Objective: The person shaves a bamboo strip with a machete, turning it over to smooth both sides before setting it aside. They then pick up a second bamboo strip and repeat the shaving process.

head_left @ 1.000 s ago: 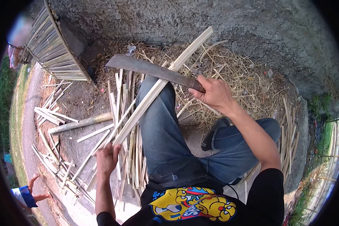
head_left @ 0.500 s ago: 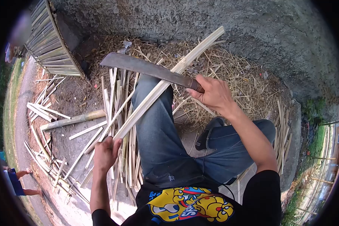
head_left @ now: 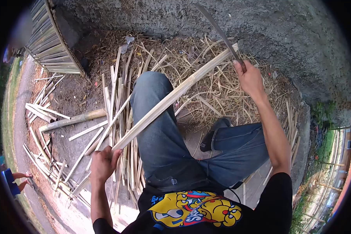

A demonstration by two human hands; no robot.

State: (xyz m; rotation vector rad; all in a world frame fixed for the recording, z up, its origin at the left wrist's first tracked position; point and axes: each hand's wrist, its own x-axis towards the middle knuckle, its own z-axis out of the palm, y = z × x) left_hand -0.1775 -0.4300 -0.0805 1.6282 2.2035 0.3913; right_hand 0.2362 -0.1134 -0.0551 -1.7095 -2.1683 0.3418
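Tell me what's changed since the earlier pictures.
The right hand has moved the dark, curved metal machete from mid-length to the far end of the long, pale wooden strip, its tip swinging toward the rough grey wall. Nothing was let go: the left hand still grips the strip's near end.

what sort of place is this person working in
Likely an outdoor yard used as an informal bamboo-working spot: split bamboo strips lie in heaps, loose shavings are strewn about, and a path runs alongside.
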